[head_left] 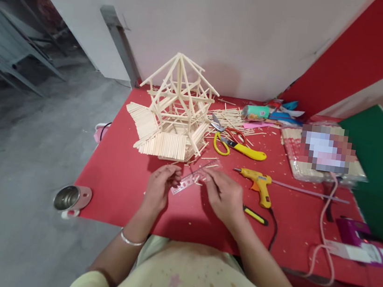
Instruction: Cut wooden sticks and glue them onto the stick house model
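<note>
A small house frame of thin wooden sticks (174, 113) stands on the red table (116, 176), with a loose stick panel leaning at its left. In front of it my left hand (159, 187) and my right hand (224, 196) both rest on the table, fingers curled. Between them lies a clear plastic ruler (192, 177). Both hands pinch at its ends, and thin sticks seem to lie along it. Whether either hand also holds a stick is hidden by the fingers.
Right of the house lie yellow-handled scissors (225, 141), a yellow knife (247, 151), a yellow glue gun (260, 183) with its cord, loose sticks (228, 116) and a stick packet (319, 162). A steel cup (67, 197) sits at the table's left edge.
</note>
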Demonstrator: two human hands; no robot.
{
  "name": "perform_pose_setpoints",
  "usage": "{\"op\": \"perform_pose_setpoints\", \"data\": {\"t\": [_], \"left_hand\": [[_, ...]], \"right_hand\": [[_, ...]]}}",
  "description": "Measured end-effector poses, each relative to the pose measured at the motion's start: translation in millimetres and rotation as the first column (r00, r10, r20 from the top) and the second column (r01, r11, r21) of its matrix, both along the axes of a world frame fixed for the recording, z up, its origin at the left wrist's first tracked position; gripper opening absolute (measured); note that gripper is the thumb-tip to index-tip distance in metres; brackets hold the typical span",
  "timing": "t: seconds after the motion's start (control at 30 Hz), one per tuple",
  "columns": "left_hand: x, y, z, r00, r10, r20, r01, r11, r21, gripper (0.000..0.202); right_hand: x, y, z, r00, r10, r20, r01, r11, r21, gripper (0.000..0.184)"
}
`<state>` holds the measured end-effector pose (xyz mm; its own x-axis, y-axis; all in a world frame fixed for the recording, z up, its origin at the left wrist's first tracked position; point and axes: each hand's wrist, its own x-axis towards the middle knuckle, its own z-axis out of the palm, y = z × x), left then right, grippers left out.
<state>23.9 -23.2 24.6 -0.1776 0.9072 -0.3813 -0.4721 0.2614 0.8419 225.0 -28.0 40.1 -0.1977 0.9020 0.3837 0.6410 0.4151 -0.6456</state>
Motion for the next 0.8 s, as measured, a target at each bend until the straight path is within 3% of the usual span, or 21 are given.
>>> {"op": "perform_pose_setpoints", "data": {"t": [0.17,0.27,0.37,0.47,0.53,0.7,0.8], "left_hand": [[3,-12,-20.8,0.963,-0.077,-0.259,0.089,0.995,0.035,0.025],[18,-9,-18.2,0.888,-0.159,-0.431,0.216,0.972,0.088,0.026],[39,1,-7.9,0.808,-0.153,-0.569,0.306,0.934,0.184,0.029],[60,11,-2.6,0.803,-0.097,-0.588,0.311,0.910,0.275,0.033],[68,16,-6.8,0.818,-0.068,-0.571,0.283,0.912,0.296,0.032],[69,19,-28.9,0.845,-0.028,-0.534,0.213,0.933,0.290,0.030],[66,19,-31.6,0.843,-0.016,-0.538,0.217,0.925,0.313,0.029]], "right_hand": [[38,-11,-9.5,0.976,-0.039,0.212,0.080,0.979,-0.189,0.034],[49,-5,-4.0,0.937,0.016,0.348,0.082,0.960,-0.267,0.035],[52,14,10.0,0.895,0.075,0.439,0.078,0.944,-0.320,0.031],[48,41,21.0,0.840,0.098,0.533,0.091,0.944,-0.317,0.029],[41,61,22.2,0.791,0.110,0.602,0.109,0.943,-0.316,0.030],[21,104,9.4,0.715,0.160,0.680,0.152,0.915,-0.374,0.032],[13,121,2.3,0.700,0.192,0.688,0.149,0.903,-0.403,0.031]]}}
